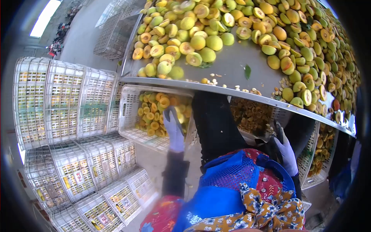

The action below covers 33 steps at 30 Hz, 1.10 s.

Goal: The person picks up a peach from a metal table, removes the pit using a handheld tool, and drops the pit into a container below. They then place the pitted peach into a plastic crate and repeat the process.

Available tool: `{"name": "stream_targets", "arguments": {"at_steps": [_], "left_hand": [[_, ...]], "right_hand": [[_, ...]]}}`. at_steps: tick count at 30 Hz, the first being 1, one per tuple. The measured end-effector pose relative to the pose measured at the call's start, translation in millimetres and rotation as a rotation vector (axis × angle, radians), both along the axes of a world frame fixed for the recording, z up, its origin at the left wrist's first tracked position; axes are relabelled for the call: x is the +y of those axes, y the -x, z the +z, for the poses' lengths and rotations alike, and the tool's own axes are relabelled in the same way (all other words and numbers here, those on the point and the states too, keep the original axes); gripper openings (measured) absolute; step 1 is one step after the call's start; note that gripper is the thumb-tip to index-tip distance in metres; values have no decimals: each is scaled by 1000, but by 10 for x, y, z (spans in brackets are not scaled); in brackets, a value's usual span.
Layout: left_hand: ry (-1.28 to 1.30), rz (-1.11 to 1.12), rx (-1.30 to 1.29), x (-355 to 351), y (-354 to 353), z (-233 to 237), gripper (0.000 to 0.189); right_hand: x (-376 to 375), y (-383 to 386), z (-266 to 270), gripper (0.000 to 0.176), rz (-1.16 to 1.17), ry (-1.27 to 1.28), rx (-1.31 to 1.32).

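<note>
My left hand [174, 127], in a light glove with dark fingertips, reaches over a white basket [127, 133] of halved yellow-green fruit [150, 116]. Its fingers are blurred against the fruit, and whether they hold any is unclear. My right hand [283, 147], gloved the same way, is beside my right thigh near a basket of brownish pieces [251, 112]. Its fingers look spread, with nothing visible between them. Above both hands is a metal table [239, 58] with whole and halved fruit [214, 42], a green leaf [247, 72] and pale pits [213, 82].
Stacked white crates [62, 100] of fruit stand at the left, with more crates [112, 205] below them. The table's metal edge [228, 91] runs above my legs. Another fruit basket [320, 154] is at the right, near part of another person in blue [344, 179].
</note>
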<state>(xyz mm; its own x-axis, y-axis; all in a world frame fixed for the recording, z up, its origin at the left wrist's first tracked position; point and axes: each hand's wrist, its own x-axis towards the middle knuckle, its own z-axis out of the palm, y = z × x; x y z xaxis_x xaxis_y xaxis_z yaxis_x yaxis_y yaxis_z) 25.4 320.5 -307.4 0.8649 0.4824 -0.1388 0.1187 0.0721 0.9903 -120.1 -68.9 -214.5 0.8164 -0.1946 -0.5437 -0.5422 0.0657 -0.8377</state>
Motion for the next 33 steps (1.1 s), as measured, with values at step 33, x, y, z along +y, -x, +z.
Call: {"name": "stream_targets", "arguments": {"at_steps": [33], "left_hand": [[-1151,-1132,699,1283,127,-1270,48]], "right_hand": [[-58,-104,39,57,542,913,-69]]}}
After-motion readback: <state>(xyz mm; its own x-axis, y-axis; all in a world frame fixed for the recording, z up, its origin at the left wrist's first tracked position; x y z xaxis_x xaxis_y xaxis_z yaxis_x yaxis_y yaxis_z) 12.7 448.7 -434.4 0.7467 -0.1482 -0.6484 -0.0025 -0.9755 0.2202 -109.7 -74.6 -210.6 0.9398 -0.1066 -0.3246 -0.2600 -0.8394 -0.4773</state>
